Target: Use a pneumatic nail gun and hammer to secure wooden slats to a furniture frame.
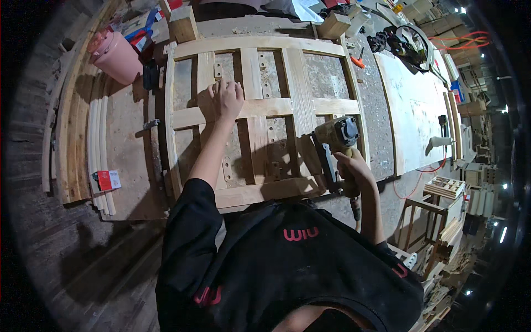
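Note:
A wooden frame with slats and a crossrail (269,107) lies flat on the workbench before me. My left hand (226,100) rests over the crossrail beside a lengthwise slat, its fingers bent but apart and nothing held in them. A nail gun with a dark head (347,131) is gripped in my right hand (355,169). The gun stands over the frame's near right corner, its long magazine slanting towards me. A hose fitting hangs below its handle. Whether its nose touches the wood is hidden.
On the left stand a pink jug (117,60), long pale strips (97,146) with a red-and-white packet (108,180), and a hammer (150,125). An orange-handled tool (358,62) lies past the frame's right side. A pale board (417,110) and wooden posts (183,25) are also there.

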The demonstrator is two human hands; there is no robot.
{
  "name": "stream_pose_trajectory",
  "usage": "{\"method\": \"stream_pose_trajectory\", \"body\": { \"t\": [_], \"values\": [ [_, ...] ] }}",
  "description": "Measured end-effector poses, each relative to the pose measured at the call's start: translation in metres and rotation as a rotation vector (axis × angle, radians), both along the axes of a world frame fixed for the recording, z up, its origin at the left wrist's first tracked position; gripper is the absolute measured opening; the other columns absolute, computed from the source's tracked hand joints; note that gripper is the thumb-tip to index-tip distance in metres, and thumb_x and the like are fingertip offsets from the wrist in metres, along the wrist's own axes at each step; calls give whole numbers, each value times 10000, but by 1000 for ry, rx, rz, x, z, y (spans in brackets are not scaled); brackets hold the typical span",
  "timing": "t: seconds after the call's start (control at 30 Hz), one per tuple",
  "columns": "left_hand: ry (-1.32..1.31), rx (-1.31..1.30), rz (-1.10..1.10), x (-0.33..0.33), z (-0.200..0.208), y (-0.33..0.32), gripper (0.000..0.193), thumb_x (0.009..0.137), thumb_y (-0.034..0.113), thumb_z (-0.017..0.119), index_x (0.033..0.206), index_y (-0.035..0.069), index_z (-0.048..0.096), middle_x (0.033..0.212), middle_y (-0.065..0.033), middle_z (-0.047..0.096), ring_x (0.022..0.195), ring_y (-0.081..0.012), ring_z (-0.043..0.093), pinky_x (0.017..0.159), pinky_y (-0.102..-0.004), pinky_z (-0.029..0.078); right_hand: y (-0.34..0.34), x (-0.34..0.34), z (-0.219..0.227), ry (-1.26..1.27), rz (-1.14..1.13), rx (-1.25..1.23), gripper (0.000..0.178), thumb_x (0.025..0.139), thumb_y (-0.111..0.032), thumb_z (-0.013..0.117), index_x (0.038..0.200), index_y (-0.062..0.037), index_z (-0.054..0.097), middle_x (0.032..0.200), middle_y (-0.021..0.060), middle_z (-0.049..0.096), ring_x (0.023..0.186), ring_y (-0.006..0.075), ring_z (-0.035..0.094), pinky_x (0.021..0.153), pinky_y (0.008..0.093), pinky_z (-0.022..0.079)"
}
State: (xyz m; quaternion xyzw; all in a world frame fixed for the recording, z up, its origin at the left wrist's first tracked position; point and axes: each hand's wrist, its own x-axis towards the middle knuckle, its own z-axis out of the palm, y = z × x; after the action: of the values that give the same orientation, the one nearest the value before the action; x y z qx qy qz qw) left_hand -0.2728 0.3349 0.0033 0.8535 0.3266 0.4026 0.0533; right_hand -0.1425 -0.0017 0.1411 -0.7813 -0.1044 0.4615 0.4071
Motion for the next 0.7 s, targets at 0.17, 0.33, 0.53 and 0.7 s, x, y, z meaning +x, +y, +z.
{"method": "stream_pose_trajectory", "body": {
  "t": [0.17, 0.33, 0.53, 0.7],
  "values": [
    [15, 1, -182, 0, -2, -2, 123, 767, 168, 550, 731, 57, 590, 829, -86, 540, 850, -260, 505, 845, -419, 323, 2, -12, -8, -232, 121, -73, 297, 770, -248, 659, 931, -10, 583, 596, 34, 563, 483, 102, 507, 447, 255, 397],
    [108, -81, -349, -8, 5, -1, 115, 791, 150, 523, 814, 50, 576, 917, -76, 532, 902, -258, 496, 929, -443, 275, 0, -13, -16, -356, 97, 94, 312, 755, -306, 687, 882, -42, 581, 513, -11, 485, 410, 77, 452, 385, 231, 347],
    [247, -53, -374, -25, 11, -2, 150, 825, 143, 494, 913, 53, 575, 1017, -93, 513, 956, -273, 479, 942, -456, 263, -2, -17, -25, -502, 180, 112, 315, 747, -312, 689, 880, -41, 598, 513, -14, 477, 411, 76, 444, 394, 236, 342],
    [167, -269, -231, -60, 24, -77, 213, 846, 222, 500, 951, 55, 582, 941, -134, 548, 924, -314, 506, 891, -433, 341, -8, -11, -41, -466, 108, 128, 319, 746, -313, 689, 890, -42, 601, 517, -18, 474, 421, 73, 444, 400, 240, 341]
  ]
}}
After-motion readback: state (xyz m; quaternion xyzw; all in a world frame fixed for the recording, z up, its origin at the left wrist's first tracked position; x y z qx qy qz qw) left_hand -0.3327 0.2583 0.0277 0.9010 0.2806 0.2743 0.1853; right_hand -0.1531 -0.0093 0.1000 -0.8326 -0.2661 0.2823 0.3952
